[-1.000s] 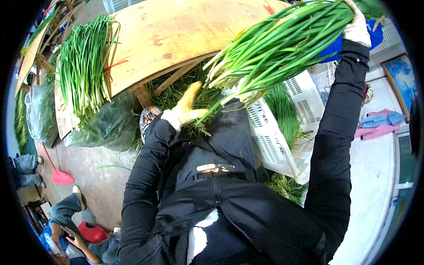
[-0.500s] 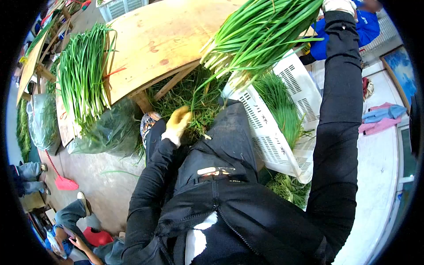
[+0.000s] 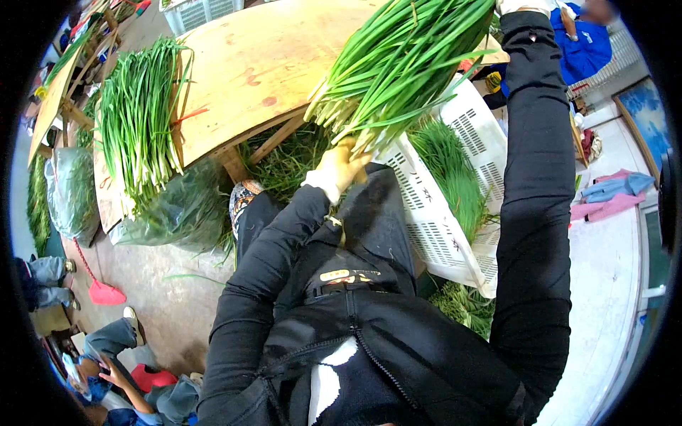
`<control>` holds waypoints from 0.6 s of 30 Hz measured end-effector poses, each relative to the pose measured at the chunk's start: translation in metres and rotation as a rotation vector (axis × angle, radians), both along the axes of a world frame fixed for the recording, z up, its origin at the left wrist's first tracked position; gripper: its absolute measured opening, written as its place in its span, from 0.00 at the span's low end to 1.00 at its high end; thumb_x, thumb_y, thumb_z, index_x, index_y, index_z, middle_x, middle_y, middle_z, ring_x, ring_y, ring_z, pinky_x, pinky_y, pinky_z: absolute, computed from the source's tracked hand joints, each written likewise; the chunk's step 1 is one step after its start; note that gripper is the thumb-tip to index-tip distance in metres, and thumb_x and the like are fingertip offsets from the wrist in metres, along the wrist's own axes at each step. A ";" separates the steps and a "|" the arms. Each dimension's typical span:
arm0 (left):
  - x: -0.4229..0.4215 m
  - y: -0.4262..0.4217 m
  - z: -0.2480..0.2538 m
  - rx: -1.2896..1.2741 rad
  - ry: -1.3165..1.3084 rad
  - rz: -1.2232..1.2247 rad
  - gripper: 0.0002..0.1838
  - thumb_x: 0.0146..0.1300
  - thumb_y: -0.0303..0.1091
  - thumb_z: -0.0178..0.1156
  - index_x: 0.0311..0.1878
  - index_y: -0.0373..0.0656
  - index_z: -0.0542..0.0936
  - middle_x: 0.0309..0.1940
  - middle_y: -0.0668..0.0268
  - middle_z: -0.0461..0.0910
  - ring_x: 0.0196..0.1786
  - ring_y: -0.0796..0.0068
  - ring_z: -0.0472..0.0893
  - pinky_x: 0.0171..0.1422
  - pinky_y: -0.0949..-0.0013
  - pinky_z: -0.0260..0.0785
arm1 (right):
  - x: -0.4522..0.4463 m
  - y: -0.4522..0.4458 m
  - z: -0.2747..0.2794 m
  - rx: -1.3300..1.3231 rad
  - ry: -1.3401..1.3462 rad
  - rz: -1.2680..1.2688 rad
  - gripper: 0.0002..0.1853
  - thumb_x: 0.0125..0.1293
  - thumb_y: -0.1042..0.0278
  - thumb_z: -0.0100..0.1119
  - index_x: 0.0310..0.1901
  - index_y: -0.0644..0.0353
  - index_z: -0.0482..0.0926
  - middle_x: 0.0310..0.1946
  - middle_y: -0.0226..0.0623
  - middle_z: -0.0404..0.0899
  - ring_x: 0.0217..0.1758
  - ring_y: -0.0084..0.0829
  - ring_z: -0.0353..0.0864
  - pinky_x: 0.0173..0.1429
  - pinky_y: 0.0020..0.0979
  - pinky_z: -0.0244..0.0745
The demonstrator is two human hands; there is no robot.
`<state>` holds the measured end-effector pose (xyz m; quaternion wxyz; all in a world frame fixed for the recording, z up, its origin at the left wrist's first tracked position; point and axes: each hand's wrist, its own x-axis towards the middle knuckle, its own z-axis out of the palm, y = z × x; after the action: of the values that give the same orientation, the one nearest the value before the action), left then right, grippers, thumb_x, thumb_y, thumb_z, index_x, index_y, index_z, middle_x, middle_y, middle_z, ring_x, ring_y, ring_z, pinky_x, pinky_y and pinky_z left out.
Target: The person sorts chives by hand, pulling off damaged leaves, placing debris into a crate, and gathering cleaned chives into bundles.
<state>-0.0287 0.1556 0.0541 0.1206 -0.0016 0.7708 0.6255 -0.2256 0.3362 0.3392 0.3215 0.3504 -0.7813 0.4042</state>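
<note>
A big bunch of garlic chives [image 3: 412,64] hangs over the near edge of the wooden table, its pale stalk ends toward me. My right hand [image 3: 524,6], in a pale glove at the top edge of the view, is closed on the leafy end; its fingers are mostly hidden. My left hand [image 3: 339,169], in a yellowish glove, has its fingers curled at the stalk ends, just under the bunch. Another bunch of chives [image 3: 140,117] lies on the left end of the table.
The wooden table [image 3: 249,53] spans the upper view. A white perforated crate [image 3: 433,245] with more chives leans by my leg. Loose greens [image 3: 277,153] lie under the table beside a filled plastic bag [image 3: 177,213]. A red dustpan [image 3: 106,292] and seated people are at left.
My left hand has moved up and right, from above the loose greens to the stalk ends. The bunch and my right hand have shifted slightly left.
</note>
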 end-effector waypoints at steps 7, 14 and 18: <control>0.029 -0.037 -0.144 0.248 0.058 0.136 0.22 0.63 0.40 0.49 0.55 0.37 0.63 0.47 0.57 0.70 0.40 0.70 0.74 0.44 0.71 0.67 | 0.031 -0.004 0.024 -0.095 -0.203 0.052 0.15 0.60 0.77 0.34 0.34 0.64 0.76 0.31 0.40 0.77 0.33 0.29 0.77 0.40 0.26 0.73; -0.008 -0.029 -0.018 1.250 -0.259 -0.078 0.25 0.60 0.57 0.46 0.47 0.44 0.68 0.41 0.61 0.75 0.35 0.77 0.74 0.39 0.77 0.68 | 0.026 -0.003 0.003 0.070 -0.037 0.019 0.12 0.58 0.80 0.37 0.36 0.64 0.74 0.38 0.40 0.77 0.39 0.30 0.77 0.43 0.27 0.74; -0.016 -0.024 -0.031 1.301 -0.408 0.184 0.13 0.62 0.44 0.51 0.37 0.44 0.70 0.22 0.71 0.72 0.18 0.83 0.67 0.16 0.84 0.55 | 0.017 0.002 0.001 -0.305 -0.421 0.414 0.11 0.60 0.74 0.39 0.38 0.66 0.72 0.39 0.43 0.75 0.41 0.34 0.76 0.48 0.31 0.73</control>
<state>-0.0443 0.1317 0.0228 0.1863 -0.1123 0.1973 0.9559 -0.2087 0.3383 0.3397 0.1128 0.3582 -0.6735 0.6367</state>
